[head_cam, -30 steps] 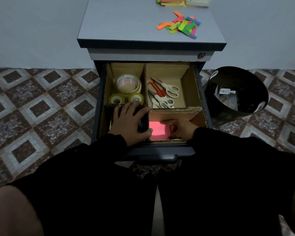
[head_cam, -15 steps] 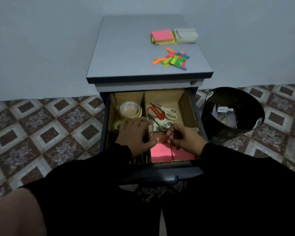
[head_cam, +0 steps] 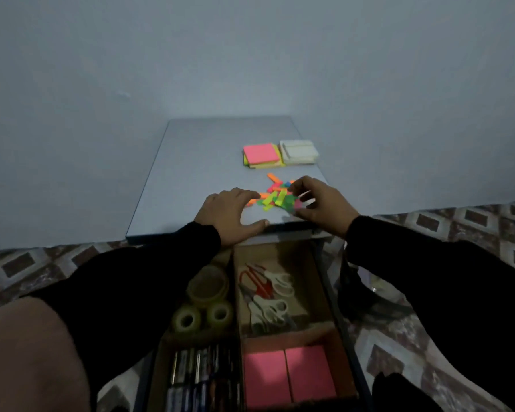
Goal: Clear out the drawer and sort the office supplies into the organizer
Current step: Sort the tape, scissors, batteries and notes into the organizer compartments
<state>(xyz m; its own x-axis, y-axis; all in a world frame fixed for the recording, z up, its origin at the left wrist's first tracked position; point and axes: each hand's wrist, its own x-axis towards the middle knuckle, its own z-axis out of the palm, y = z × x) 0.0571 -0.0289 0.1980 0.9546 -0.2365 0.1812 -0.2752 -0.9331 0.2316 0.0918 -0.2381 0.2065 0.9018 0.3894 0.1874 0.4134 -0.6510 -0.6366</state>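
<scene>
A pile of small neon sticky flags (head_cam: 275,196) lies near the front right of the grey cabinet top (head_cam: 202,162). My left hand (head_cam: 229,212) rests flat on the top just left of the pile, fingers spread. My right hand (head_cam: 321,203) is cupped around the pile's right side, thumb and fingers apart. Below, the open drawer holds a cardboard organizer (head_cam: 321,328): tape rolls (head_cam: 208,295) back left, scissors (head_cam: 265,292) back right, pens (head_cam: 202,379) front left, pink sticky pads (head_cam: 289,373) front right.
A pink-topped stack of sticky notes (head_cam: 260,153) and a white stack (head_cam: 299,151) sit further back on the cabinet top. A dark bin (head_cam: 372,295) shows partly behind my right sleeve. Patterned floor tiles surround the cabinet; a plain wall stands behind it.
Both hands have left the drawer's front compartments and risen to the cabinet top, either side of the flag pile. The view has tilted upward.
</scene>
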